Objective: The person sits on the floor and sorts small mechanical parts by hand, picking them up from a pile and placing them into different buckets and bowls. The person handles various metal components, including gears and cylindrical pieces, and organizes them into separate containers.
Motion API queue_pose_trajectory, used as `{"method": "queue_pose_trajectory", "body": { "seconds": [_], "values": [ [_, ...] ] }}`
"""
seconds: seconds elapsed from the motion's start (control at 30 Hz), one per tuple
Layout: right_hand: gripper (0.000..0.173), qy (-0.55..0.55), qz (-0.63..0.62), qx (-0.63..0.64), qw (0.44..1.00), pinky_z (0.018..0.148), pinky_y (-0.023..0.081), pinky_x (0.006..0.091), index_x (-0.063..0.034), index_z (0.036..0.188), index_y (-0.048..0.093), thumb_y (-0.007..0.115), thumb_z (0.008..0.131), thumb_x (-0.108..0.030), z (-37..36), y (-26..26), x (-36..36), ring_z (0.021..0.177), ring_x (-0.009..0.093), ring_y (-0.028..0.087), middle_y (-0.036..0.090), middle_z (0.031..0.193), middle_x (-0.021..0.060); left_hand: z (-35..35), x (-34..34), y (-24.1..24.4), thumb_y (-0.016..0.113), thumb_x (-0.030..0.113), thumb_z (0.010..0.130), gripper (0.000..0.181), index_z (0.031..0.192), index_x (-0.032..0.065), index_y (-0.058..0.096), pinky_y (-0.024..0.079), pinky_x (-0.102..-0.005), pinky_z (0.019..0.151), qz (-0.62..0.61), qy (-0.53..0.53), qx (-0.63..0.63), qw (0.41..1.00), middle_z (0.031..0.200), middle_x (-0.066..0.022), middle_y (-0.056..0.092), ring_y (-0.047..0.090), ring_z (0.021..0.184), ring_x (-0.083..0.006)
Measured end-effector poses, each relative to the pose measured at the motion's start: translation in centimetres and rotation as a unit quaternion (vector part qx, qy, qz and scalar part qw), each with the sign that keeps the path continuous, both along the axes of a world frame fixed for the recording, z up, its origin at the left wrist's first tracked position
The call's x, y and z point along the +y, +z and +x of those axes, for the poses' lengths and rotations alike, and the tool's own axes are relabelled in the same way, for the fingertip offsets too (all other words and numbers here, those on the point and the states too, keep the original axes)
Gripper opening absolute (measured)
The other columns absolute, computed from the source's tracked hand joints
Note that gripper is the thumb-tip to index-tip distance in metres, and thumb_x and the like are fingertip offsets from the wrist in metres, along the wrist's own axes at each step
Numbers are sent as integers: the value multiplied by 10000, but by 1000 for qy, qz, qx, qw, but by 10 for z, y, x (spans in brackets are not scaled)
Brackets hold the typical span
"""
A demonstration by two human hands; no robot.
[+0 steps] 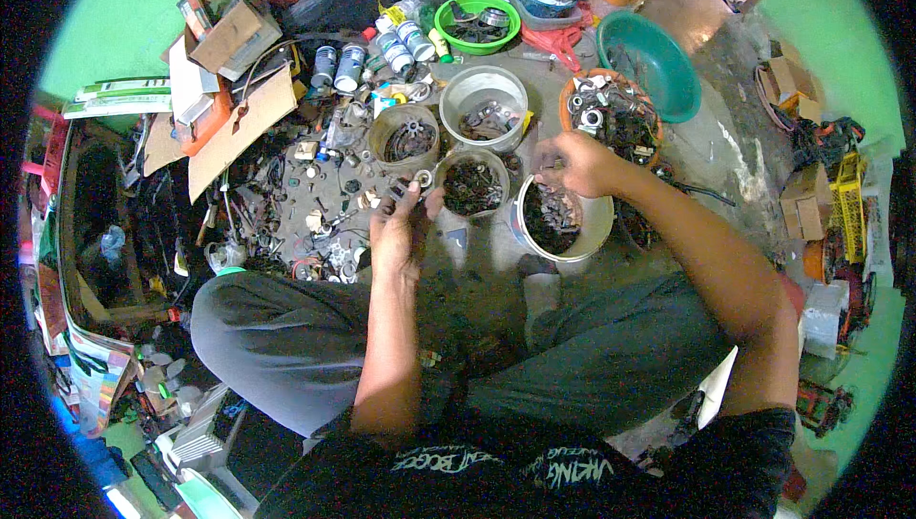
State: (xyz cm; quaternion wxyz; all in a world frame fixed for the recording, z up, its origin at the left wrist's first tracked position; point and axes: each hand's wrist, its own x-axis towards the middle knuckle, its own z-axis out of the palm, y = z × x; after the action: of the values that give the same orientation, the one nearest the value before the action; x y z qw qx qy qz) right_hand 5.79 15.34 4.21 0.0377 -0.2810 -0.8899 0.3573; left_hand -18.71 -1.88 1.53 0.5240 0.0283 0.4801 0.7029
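Note:
My left hand [404,215] is closed around small metal parts, with a metal ring [424,178] showing at its fingertips. It is just left of a small tub [472,213] of dark hardware. My right hand [576,165] is over the upper rim of a white bucket [597,236] part-filled with small metal pieces; its fingers are bent and blurred, and whether they hold anything is unclear. Behind the small tub are a brownish tub [379,154] and a larger translucent tub [517,79], both with metal parts inside. An orange basin [567,104] heaped with parts lies beyond my right hand.
Loose hardware [322,211] covers the floor to the left, near an open cardboard box [240,39]. Spray cans [393,50], a bright green basin [515,32] and a tilted teal basin [680,82] are farther back. My crossed legs are close to the tubs.

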Motion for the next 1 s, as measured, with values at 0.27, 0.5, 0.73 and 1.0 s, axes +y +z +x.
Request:
{"method": "queue_pose_trajectory", "body": {
  "seconds": [0.27,0.5,0.73,1.0],
  "values": [
    [188,57,-61,-33,996,834,509,390,-30,990,671,688,855,-160,-47,-5,9,913,263,674,700,969,140,6,6,2,667,94,908,392,1234,-28,486,563,-420,884,-19,-59,0,998,1158,-170,619,669,990,-313],
    [273,45,-140,-148,978,889,491,386,-44,1054,680,525,829,-69,-44,-12,36,983,282,644,685,986,147,7,13,-4,653,72,913,377,1236,-36,492,555,-420,906,-26,-71,-12,997,1162,-174,618,661,1008,-309],
    [297,14,-102,-77,992,808,529,408,-31,993,700,608,711,-31,-17,-17,50,941,307,674,706,998,192,11,16,-11,635,20,906,337,1209,-59,511,545,-425,953,18,-59,-50,997,1179,-181,613,646,1064,-331],
    [351,-20,-59,-84,995,685,529,352,-31,1021,681,592,689,40,-29,-49,75,727,216,674,702,785,95,10,21,-17,633,-17,883,289,1156,-54,545,543,-430,962,29,-63,-76,995,1148,-176,628,646,1062,-340]
  ]
}}
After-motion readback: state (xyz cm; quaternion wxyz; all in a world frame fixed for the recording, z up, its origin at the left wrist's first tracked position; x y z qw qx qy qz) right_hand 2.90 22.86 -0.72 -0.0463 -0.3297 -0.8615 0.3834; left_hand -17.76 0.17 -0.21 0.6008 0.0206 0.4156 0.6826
